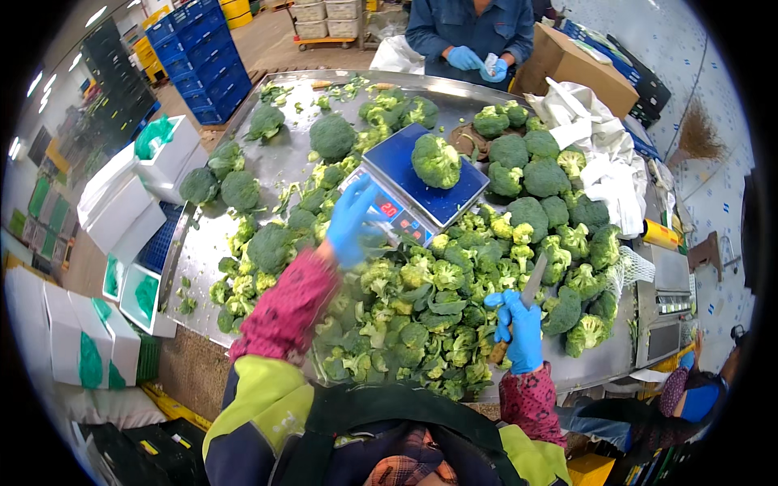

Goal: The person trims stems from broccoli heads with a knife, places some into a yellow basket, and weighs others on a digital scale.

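Observation:
My left hand (354, 223), in a blue glove and slightly blurred, hovers by the near left edge of a digital weighing scale (406, 220). Its fingers are apart and nothing shows in them. One broccoli head (436, 161) rests on the scale's blue pan (389, 152). In my right hand (518, 331), also blue-gloved, I grip a knife (535, 280) with its blade pointing up and away from me. Under and between my hands lies a heap of cut broccoli florets (419, 334). Whole broccoli heads (544, 176) are piled right of the scale.
A stainless steel table (285, 143) carries everything. Opposite stands a person (471, 36) in blue gloves. White foam boxes (130, 212) and blue stacked crates (200, 61) are at the left. White sacking (598, 140) and a second machine (662, 316) flank the right side; another person (687, 395) is lower right.

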A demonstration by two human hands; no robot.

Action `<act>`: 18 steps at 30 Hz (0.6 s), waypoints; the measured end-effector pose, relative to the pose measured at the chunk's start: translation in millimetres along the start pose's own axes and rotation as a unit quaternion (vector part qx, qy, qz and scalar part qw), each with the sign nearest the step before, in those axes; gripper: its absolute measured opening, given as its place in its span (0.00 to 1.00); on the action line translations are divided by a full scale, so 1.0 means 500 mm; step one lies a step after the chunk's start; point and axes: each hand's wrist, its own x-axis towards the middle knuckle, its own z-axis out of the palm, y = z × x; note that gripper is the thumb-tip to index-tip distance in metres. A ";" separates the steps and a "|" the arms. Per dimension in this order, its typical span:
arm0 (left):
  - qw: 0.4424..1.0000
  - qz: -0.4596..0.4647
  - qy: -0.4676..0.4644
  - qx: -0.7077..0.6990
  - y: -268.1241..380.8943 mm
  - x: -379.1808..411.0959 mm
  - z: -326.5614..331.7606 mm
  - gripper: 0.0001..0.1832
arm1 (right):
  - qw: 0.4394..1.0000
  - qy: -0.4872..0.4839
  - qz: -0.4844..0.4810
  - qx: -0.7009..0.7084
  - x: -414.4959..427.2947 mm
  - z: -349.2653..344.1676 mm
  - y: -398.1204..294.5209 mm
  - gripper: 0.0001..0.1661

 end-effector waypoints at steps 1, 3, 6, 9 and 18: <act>1.000 -0.010 0.004 0.002 0.021 -0.077 -0.015 0.40 | 1.000 -0.011 -0.009 -0.012 0.012 0.003 -0.009 0.18; 0.984 0.140 0.011 0.107 0.012 -0.213 -0.069 0.33 | 0.998 -0.038 -0.029 -0.032 0.044 0.013 -0.027 0.17; 0.983 0.007 0.182 -0.024 -0.029 -0.385 -0.127 0.25 | 0.991 -0.070 -0.066 -0.090 0.102 0.040 -0.064 0.15; 0.938 0.007 0.346 -0.032 -0.106 -0.544 -0.200 0.24 | 0.982 -0.068 -0.085 -0.156 0.175 0.085 -0.123 0.11; 0.806 0.002 0.577 -0.130 -0.187 -0.797 -0.209 0.25 | 0.881 -0.095 -0.182 -0.426 0.549 0.211 -0.178 0.42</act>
